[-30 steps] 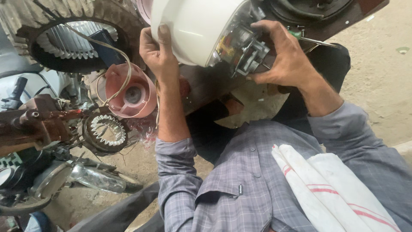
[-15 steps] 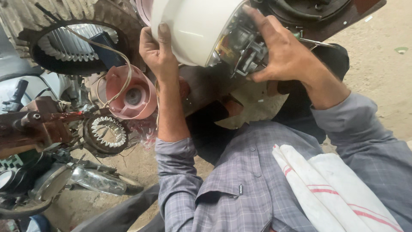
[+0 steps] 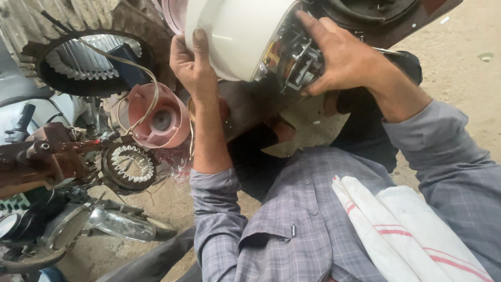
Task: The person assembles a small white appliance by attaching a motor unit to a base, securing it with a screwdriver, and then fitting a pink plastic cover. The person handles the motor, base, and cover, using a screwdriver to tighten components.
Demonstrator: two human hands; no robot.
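Observation:
I hold a white rounded motor housing (image 3: 235,36) up in front of me with both hands. My left hand (image 3: 192,62) grips its left side, thumb pressed on the white shell. My right hand (image 3: 342,57) covers the open end, where metal parts and wiring (image 3: 289,57) show, with the fingers resting on them. A white cloth with red stripes (image 3: 402,230) lies over my right shoulder on my grey checked shirt.
A pink plastic cone-shaped cover (image 3: 156,117) with a cord lies left of my left arm. A wound stator ring (image 3: 128,164), a rusty brown metal piece (image 3: 47,156), a large finned motor casing (image 3: 78,57) and chrome parts (image 3: 109,224) crowd the left. Sandy ground (image 3: 464,68) lies right.
My right hand has shifted slightly left over the open end of the housing. The left hand keeps its grip and the housing stays in place.

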